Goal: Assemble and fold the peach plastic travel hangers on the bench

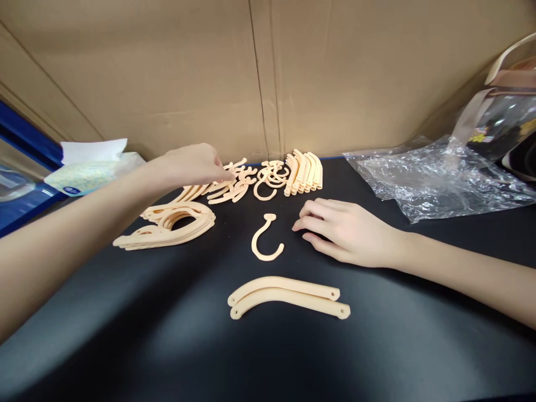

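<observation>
My left hand (195,163) reaches to the back of the black table (125,335), its fingertips pinched on a pale orange plastic piece in a loose pile of such pieces (232,187). My right hand (343,229) rests flat on the table, fingers stretched out, holding nothing. Just left of it lies a single plastic hook (266,241). Two curved plastic arms (288,297) lie side by side in front. A stack of assembled hanger parts (171,226) sits under my left forearm. Several hooks (272,176) and a row of curved arms (305,172) lie at the back.
A cardboard wall (268,72) closes off the back. Crumpled clear plastic wrap (435,176) and a bag (502,117) fill the right rear corner. A tissue pack (90,167) lies at the left rear, beside a blue frame (25,139).
</observation>
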Available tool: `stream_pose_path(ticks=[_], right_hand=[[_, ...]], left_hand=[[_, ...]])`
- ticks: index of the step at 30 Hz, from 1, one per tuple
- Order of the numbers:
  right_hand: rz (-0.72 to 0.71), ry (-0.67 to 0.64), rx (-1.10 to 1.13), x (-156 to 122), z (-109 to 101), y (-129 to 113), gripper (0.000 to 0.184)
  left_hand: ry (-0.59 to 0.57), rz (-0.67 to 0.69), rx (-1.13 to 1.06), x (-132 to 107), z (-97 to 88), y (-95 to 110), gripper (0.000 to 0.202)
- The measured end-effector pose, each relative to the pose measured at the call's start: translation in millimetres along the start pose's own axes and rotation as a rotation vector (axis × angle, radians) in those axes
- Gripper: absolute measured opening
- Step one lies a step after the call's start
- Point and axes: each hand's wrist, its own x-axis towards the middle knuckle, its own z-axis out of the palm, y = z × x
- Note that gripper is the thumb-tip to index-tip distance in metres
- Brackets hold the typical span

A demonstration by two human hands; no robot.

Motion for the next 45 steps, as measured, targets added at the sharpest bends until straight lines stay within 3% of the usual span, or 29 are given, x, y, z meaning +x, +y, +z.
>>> stream_pose_path(ticks=[6,17,24,27,29,33,37,45], right_hand=[[-0.011,0.034,0.006,-0.5,2.7,0.9,0.026],[-0.021,0.056,0.006,-0.6,3.8,1.2,0.026],[0.031,0.091,0.047,-1.5,4.6,0.3,0.021],[0.173,0.270,0.181,-1.4,2.4,-0.8,0.029],[0.231,0.409,0.247,-1.5,0.4,-1.3,0.030],[0.256,0.608,0.297,-1.5,-2.8,-1.0,0.021],[0.234,0.580,0.286,-0.3,-3.7,0.8,0.013],[0.234,0.509,0.267,0.8,-4.6,2.8,0.012]], left_hand=[[-0.101,-0.102,0.066,-23.0,5.8,17.2,0.032],[-0.137,-0.041,0.067,-28.6,15.1,20.4,0.017],[-0.054,-0.027,-0.007,-37.8,-3.1,18.4,0.018],[-0.009,0.067,-0.037,-59.8,-5.3,34.8,0.023],[0.041,0.251,-0.027,-78.4,1.5,54.0,0.020],[0.017,0.497,0.044,-103.1,22.6,94.2,0.018],[0.003,0.541,0.069,-99.8,32.1,110.4,0.015],[0.029,0.506,0.038,-93.9,26.8,102.2,0.014]])
